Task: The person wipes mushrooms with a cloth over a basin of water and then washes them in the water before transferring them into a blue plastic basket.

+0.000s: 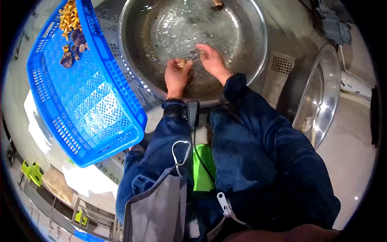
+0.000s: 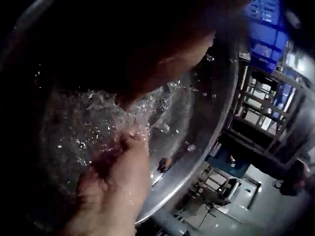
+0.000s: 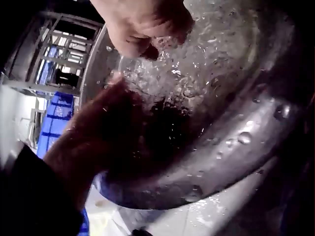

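Observation:
A round metal basin point(image 1: 258, 48) holds rippling, splashing water. In the head view the left hand point(image 1: 176, 76) is above its near side, fingers curled round a small brownish piece point(image 1: 182, 63). The right hand point(image 1: 212, 61) is beside it to the right, fingers stretched toward the splashing water, nothing visible in them. The left wrist view shows the right hand point(image 2: 120, 172) low in the basin near the splashes. In the right wrist view the left hand point(image 3: 147, 24) appears at the top with bent fingers; what it holds is unclear there.
A blue perforated basket point(image 1: 80, 92) stands left of the basin, with yellow pieces point(image 1: 69, 20) and dark brown pieces point(image 1: 66, 60) at its far end. One brown piece point(image 1: 217, 5) lies at the basin's far side. Another metal basin point(image 1: 328, 92) leans at the right.

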The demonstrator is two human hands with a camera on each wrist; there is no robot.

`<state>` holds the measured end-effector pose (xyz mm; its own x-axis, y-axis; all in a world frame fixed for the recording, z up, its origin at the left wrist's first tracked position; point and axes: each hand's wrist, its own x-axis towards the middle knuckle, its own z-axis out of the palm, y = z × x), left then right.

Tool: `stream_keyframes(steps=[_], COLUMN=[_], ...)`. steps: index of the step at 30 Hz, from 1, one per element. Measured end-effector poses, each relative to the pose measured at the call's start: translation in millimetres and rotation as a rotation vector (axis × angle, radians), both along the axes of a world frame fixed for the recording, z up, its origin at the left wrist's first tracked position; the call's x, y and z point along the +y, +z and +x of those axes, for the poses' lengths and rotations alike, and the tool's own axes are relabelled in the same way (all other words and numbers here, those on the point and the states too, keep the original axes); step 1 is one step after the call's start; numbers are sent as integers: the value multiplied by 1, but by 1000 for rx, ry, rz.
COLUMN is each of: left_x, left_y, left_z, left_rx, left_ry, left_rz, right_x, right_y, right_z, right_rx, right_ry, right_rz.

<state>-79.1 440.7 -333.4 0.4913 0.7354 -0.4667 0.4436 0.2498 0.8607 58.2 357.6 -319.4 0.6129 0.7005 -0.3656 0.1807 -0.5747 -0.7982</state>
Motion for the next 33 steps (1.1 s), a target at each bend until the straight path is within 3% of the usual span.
stream_keyframes(steps=[2,3,4,5,6,8,10,12,14,16,18,19,22,24,25,29,32,33], left_x=[5,8,12,15,18,20,19,18,14,8,4,3,1,-1,-3,-1,-4,-5], left_y=[38,40,41,40,45,55,45,40,39,45,46,39,29,23,19,26,31,33], left_z=[0,-6,-7,-10,-12,-13,-16,-15,-11,-6,-5,-4,-5,-1,1,4,5,8], left_rx=[-269,-417,-594,-770,-947,-1109,-1257,-1268,-1237,-1160,-1165,-1179,-1151,-1136,-1163,-1123,-1034,-1004], left_ry=[438,504,476,441,401,395,404,420,452,502,538,557,683,730,697,748,617,675], left_rz=[-641,-715,-850,-982,-1112,-1278,-1363,-1390,-1360,-1272,-1244,-1245,-1187,-1106,-1043,-1029,-971,-948], right_x=[2,7,13,8,9,11,27,2,-13,-33,-25,-16,7,11,13,9,9,12], right_y=[2,-10,-21,-45,-43,-56,-6,-12,-8,-25,-1,19,65,76,80,58,68,71], right_z=[-19,-27,-37,-53,-59,-60,-32,-23,-4,1,-1,-2,-12,-33,-37,-24,-33,-32], right_rx=[-141,-100,-63,-98,-116,-111,19,-160,-261,-295,-383,-231,293,105,0,155,-8,6], right_ry=[166,346,530,540,638,687,849,367,326,204,60,20,131,182,213,216,234,238], right_rz=[156,129,108,-56,129,2,-515,-429,-745,-403,-62,44,-55,35,-43,134,11,-31])
